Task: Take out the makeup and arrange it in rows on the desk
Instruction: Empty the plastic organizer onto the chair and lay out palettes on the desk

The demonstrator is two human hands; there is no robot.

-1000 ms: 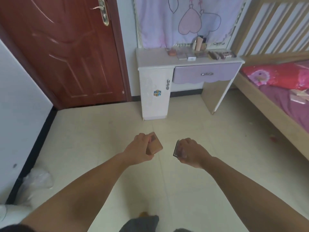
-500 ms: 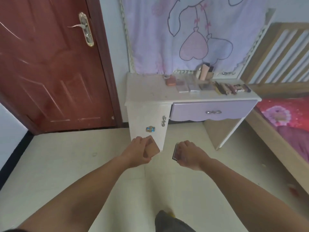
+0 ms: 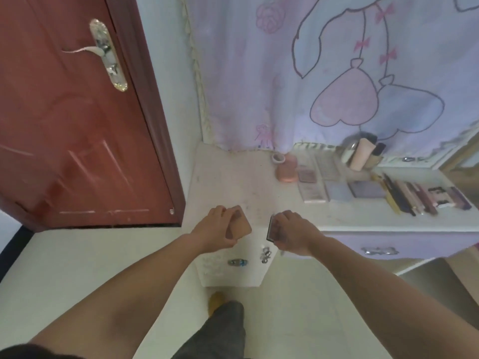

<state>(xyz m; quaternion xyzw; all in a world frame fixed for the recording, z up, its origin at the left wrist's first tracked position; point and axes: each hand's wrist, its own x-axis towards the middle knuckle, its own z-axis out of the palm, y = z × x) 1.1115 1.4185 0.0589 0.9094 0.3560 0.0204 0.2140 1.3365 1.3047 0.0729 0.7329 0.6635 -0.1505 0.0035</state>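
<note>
My left hand grips a flat tan compact, held above the front left corner of the white desk. My right hand grips a dark-edged palette on edge, its face hidden by my fingers. On the desk top further right lie a pink compact, several flat palettes and a row of pencils and tubes. A cup with tubes stands at the back.
A red-brown door with a metal handle is on the left. A lilac curtain hangs behind the desk. The desk has a purple drawer and a cabinet door. My leg and foot are on the tiled floor.
I have walked up to the desk; it now fills the view and both hands, still holding their items, are over its front left edge.
</note>
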